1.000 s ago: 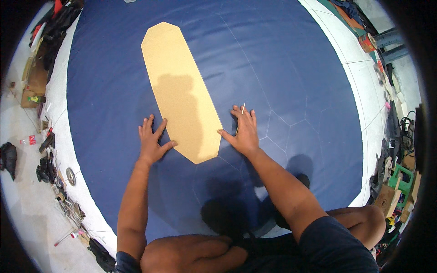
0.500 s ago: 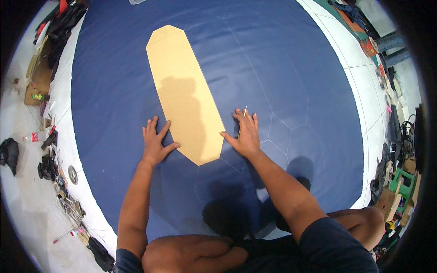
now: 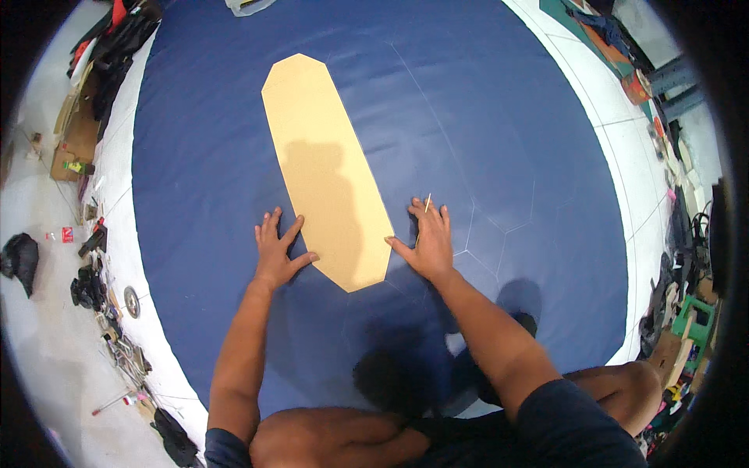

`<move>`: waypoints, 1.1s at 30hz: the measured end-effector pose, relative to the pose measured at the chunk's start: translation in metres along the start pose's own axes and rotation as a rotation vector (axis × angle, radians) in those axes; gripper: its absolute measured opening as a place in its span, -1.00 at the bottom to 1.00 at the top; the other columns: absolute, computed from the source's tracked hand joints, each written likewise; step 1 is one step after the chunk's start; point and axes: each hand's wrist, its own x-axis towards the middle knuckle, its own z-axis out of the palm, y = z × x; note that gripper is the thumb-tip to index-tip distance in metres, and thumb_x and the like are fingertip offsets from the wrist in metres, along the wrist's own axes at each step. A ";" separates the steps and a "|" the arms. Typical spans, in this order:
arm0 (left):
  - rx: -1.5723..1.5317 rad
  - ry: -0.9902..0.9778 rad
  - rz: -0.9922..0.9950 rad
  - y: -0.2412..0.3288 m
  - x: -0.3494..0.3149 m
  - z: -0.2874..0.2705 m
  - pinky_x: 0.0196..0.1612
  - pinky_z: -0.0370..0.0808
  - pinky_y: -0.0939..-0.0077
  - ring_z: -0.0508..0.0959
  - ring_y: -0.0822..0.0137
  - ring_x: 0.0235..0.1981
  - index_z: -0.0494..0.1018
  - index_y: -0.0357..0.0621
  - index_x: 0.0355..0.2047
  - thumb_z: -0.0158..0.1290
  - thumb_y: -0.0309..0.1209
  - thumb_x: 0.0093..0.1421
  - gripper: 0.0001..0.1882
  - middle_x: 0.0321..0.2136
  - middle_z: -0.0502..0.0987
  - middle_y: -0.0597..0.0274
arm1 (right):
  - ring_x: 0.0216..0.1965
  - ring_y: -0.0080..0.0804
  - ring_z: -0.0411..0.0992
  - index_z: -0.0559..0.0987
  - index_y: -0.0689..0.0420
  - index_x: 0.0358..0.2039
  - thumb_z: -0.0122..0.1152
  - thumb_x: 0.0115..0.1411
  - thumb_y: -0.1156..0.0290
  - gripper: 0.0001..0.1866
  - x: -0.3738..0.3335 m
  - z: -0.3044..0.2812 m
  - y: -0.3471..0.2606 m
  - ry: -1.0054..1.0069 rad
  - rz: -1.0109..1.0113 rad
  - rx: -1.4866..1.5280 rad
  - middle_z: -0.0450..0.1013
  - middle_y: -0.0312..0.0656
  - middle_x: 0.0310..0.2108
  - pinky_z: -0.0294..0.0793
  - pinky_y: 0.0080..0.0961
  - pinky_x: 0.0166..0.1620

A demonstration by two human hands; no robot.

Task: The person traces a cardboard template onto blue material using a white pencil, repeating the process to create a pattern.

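A long tan board (image 3: 328, 179) with angled ends, like a cut pattern piece, lies flat on a dark blue sheet (image 3: 211, 195). My left hand (image 3: 278, 251) is open with its fingers spread, thumb and index fingertip touching the board's left edge near its close end. My right hand (image 3: 429, 240) rests on the sheet on the other side, thumb tip against the board's right corner. A thin pale stick (image 3: 427, 203), perhaps a marking pen, is tucked between its fingers. Fine pale lines (image 3: 468, 251) run over the sheet, right of the board.
White tiled floor (image 3: 616, 144) borders the sheet. Along the left lie cardboard (image 3: 74, 144), a metal ring (image 3: 132, 302) and assorted tools. On the right are a green plastic stool (image 3: 693, 321), a red can (image 3: 636, 87) and clutter. My bent legs (image 3: 335, 441) are at the near edge.
The whole view has shifted slightly, so everything appears a little lower and to the right. My hands and the board keep the same places relative to each other.
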 end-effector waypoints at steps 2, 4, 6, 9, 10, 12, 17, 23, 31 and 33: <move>-0.007 -0.004 0.000 -0.002 -0.002 -0.002 0.49 -0.28 -0.29 -0.13 -0.26 0.53 0.33 0.34 0.40 0.36 0.24 -0.03 -0.02 0.51 -0.05 -0.17 | 0.46 0.13 0.10 0.45 0.26 0.19 0.43 0.13 -0.09 -0.19 0.000 0.001 -0.002 0.000 0.000 0.001 0.31 0.09 0.35 -0.19 0.14 0.50; -0.005 -0.009 -0.003 -0.002 0.000 -0.004 0.49 -0.28 -0.28 -0.14 -0.25 0.53 0.33 0.35 0.41 0.36 0.24 -0.03 -0.02 0.51 -0.05 -0.16 | 0.46 0.12 0.10 0.45 0.26 0.19 0.44 0.13 -0.09 -0.19 0.001 0.000 -0.003 -0.002 0.004 0.005 0.31 0.09 0.35 -0.20 0.13 0.51; 0.010 -0.031 -0.012 -0.001 -0.001 -0.005 0.49 -0.28 -0.26 -0.15 -0.24 0.53 0.33 0.35 0.41 0.35 0.25 -0.02 -0.02 0.52 -0.06 -0.15 | 0.46 0.11 0.10 0.45 0.26 0.19 0.44 0.13 -0.08 -0.19 0.000 0.000 -0.005 -0.015 0.023 0.018 0.31 0.09 0.35 -0.20 0.12 0.51; -0.001 -0.023 -0.004 -0.001 -0.001 -0.006 0.50 -0.27 -0.26 -0.15 -0.24 0.53 0.32 0.34 0.41 0.35 0.24 -0.01 -0.02 0.52 -0.07 -0.13 | 0.46 0.10 0.11 0.44 0.26 0.20 0.46 0.12 -0.07 -0.18 0.000 0.000 -0.005 -0.006 0.021 0.020 0.31 0.09 0.35 -0.21 0.11 0.51; -0.002 -0.022 -0.009 -0.001 -0.002 -0.006 0.50 -0.27 -0.25 -0.15 -0.24 0.53 0.32 0.34 0.41 0.35 0.24 -0.01 -0.02 0.52 -0.07 -0.13 | 0.46 0.10 0.12 0.43 0.26 0.20 0.47 0.11 -0.06 -0.18 0.000 0.001 -0.006 0.003 0.015 0.022 0.31 0.08 0.35 -0.21 0.11 0.52; -0.011 -0.024 -0.015 0.000 -0.002 -0.005 0.50 -0.27 -0.25 -0.15 -0.24 0.53 0.32 0.34 0.41 0.35 0.23 -0.01 -0.03 0.52 -0.07 -0.12 | 0.46 0.10 0.12 0.43 0.26 0.21 0.48 0.11 -0.05 -0.17 -0.002 0.002 -0.004 0.020 0.010 0.019 0.31 0.08 0.35 -0.22 0.10 0.52; -0.023 -0.004 -0.002 -0.001 -0.001 -0.005 0.48 -0.26 -0.29 -0.12 -0.28 0.52 0.33 0.30 0.41 0.39 0.21 -0.06 0.01 0.50 -0.02 -0.16 | 0.46 0.11 0.12 0.43 0.25 0.21 0.47 0.11 -0.06 -0.17 0.000 0.001 -0.003 0.002 0.011 0.012 0.32 0.08 0.35 -0.21 0.13 0.51; -0.035 0.020 -0.010 0.002 -0.002 -0.002 0.48 -0.24 -0.30 -0.10 -0.28 0.52 0.35 0.27 0.38 0.42 0.19 -0.08 0.01 0.49 0.01 -0.16 | 0.45 0.15 0.12 0.42 0.25 0.20 0.48 0.10 -0.06 -0.17 -0.002 0.004 0.000 0.022 0.000 0.014 0.31 0.09 0.35 -0.18 0.16 0.50; 0.016 -0.018 -0.033 0.015 0.001 -0.021 0.49 -0.20 -0.29 -0.07 -0.27 0.51 0.36 0.19 0.36 0.42 0.19 -0.08 0.00 0.48 0.02 -0.16 | 0.44 0.16 0.13 0.42 0.25 0.20 0.50 0.09 -0.02 -0.18 0.000 0.005 -0.003 0.027 -0.022 0.021 0.32 0.09 0.34 -0.17 0.18 0.49; 0.036 -0.028 -0.033 0.016 0.001 -0.021 0.49 -0.19 -0.28 -0.06 -0.26 0.51 0.36 0.16 0.36 0.41 0.20 -0.07 0.01 0.49 0.03 -0.14 | 0.44 0.16 0.13 0.42 0.25 0.20 0.50 0.09 -0.02 -0.18 -0.002 0.005 -0.003 0.026 -0.016 0.019 0.32 0.09 0.33 -0.17 0.18 0.49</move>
